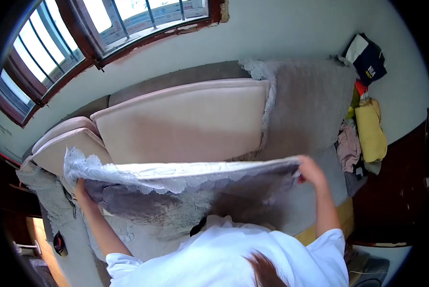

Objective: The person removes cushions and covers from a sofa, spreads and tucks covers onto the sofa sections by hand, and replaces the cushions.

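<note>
Stretched between both hands is a grey plush sofa cover [143, 198] with a white lace edge along its top side. My left hand [81, 186] grips its left corner, where the lace bunches up; most of those fingers are hidden by the cloth. My right hand [311, 171] is closed around the right corner. Behind the held cover, large pale pink cushions [190, 119] lean on the sofa back. Another grey lace-edged cover [310, 100] is draped over the backrest at the right.
A barred window [143, 19] is above the sofa at the upper left. Folded yellow cloth [371, 131], a pink garment [349, 148] and a dark blue bag [367, 60] are piled at the sofa's right end. A small dark object [59, 243] lies on the left armrest.
</note>
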The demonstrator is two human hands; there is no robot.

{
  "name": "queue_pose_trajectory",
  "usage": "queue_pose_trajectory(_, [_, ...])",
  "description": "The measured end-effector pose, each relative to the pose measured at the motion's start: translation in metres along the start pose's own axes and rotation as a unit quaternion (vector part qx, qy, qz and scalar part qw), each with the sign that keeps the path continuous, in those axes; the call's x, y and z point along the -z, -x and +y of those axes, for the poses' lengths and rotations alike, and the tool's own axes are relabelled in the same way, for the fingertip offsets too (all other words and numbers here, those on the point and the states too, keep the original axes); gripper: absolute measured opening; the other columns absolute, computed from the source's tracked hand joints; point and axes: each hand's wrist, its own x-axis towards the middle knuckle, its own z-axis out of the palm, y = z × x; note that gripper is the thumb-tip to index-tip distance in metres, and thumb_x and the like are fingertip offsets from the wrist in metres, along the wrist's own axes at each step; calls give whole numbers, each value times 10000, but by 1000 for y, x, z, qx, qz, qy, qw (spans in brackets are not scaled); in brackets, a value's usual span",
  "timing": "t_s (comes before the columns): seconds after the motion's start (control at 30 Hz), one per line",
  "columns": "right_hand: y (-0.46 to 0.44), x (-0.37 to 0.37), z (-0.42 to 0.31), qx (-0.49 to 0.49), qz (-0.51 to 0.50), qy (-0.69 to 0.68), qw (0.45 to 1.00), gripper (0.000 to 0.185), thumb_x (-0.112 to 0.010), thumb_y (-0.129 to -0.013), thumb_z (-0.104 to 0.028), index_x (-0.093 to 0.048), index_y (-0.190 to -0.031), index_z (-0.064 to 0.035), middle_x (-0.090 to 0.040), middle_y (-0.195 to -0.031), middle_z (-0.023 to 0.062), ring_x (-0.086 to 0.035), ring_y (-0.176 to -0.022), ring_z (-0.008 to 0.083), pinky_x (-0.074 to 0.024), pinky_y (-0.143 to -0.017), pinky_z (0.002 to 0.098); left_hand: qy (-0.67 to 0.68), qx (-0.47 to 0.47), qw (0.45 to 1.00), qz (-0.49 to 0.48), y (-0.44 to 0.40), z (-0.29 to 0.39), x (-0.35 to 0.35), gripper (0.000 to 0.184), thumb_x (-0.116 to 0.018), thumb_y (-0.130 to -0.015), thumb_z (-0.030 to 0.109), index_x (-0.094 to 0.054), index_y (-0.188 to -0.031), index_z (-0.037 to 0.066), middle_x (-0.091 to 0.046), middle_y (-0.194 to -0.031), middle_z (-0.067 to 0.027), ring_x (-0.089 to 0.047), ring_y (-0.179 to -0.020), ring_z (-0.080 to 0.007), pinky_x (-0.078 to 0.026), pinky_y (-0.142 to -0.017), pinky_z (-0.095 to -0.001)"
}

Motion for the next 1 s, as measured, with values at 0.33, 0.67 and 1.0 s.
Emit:
queue_pose_trajectory(0.33, [-147, 101, -302, 317, 234, -212, 894, 346, -416, -793, -67, -512, -1124, -30, -582, -909, 142, -595, -759, 220, -528, -622, 312, -524, -200, 827, 49, -230, 21, -94, 532, -598, -755, 445, -583, -954, -49, -615, -894, -217, -593, -851, -323, -441, -760, -370])
queue_pose_trajectory(0.67, [-239, 29, -244, 255, 316, 246, 880, 651, -568, -721, -236, -344, -1270, 33, -433, -1233, 263, -437, -1145, 360, -359, -955, 378, -687, -122, 716, 18, -292, -67, -83, 615, -577, -723, 522, -554, -946, -51, -575, -1000, -250, -543, -980, -363, -440, -807, -418])
queue_pose_trajectory(1.0, [-274, 94, -147, 221, 292, 45, 929, 622, -585, -772, -435, -496, -1130, 65, -560, -1088, 212, -547, -1006, 282, -422, -848, 333, -458, -119, 880, -50, -201, -69, -10, 536, -544, -836, 326, -432, -1180, -69, -556, -1050, -220, -532, -995, -301, -408, -854, -344])
